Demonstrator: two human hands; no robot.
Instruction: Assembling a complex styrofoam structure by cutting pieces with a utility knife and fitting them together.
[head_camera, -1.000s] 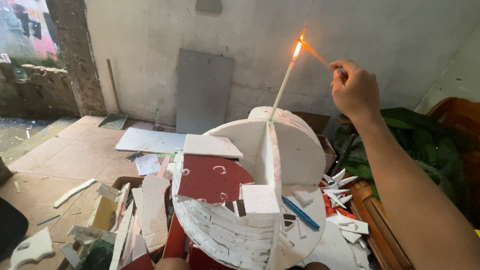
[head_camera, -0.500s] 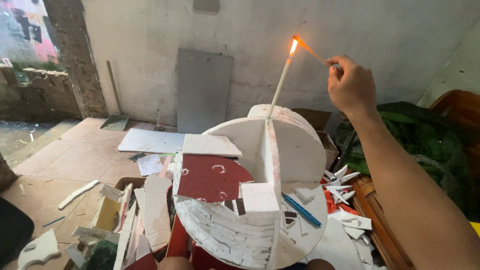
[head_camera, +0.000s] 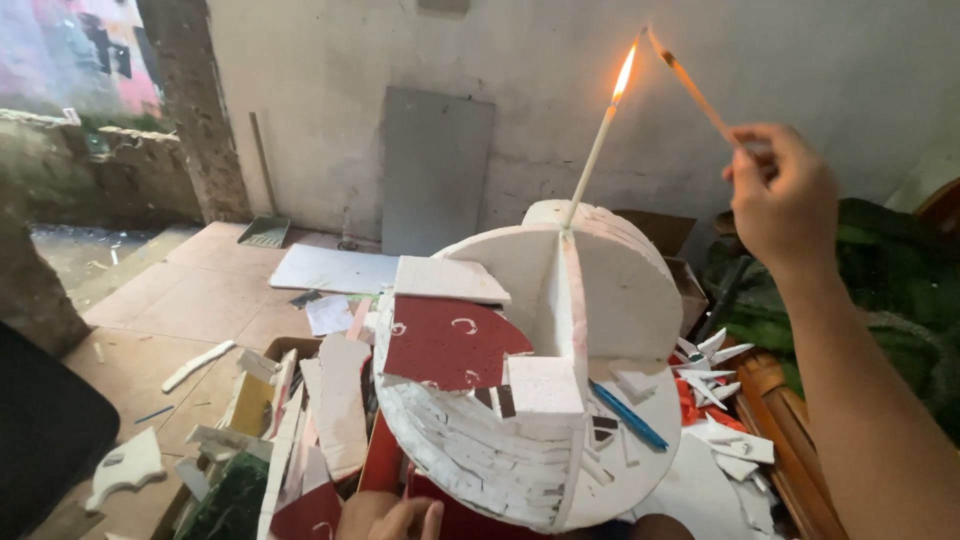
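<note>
My right hand (head_camera: 780, 205) is raised at the upper right, pinching a thin stick (head_camera: 690, 85) whose tip meets the flame (head_camera: 624, 75) on top of a tall thin white candle (head_camera: 590, 165). The candle stands upright in a round white foam model (head_camera: 620, 290) with a dark red panel (head_camera: 445, 340) and a blue pen (head_camera: 628, 415) lying on its base. Only the fingers of my left hand (head_camera: 390, 518) show at the bottom edge, under the model's front rim; what they grip is hidden.
A cardboard box (head_camera: 290, 430) of foam and board scraps sits at the lower left. White foam offcuts (head_camera: 720, 400) lie to the right beside green fabric (head_camera: 900, 300). A grey board (head_camera: 435, 170) leans on the back wall, with a white sheet (head_camera: 330, 268) on the tiled floor.
My right hand and the stick have shifted slightly, keeping the tip at the burning candle. The view has moved a little closer.
</note>
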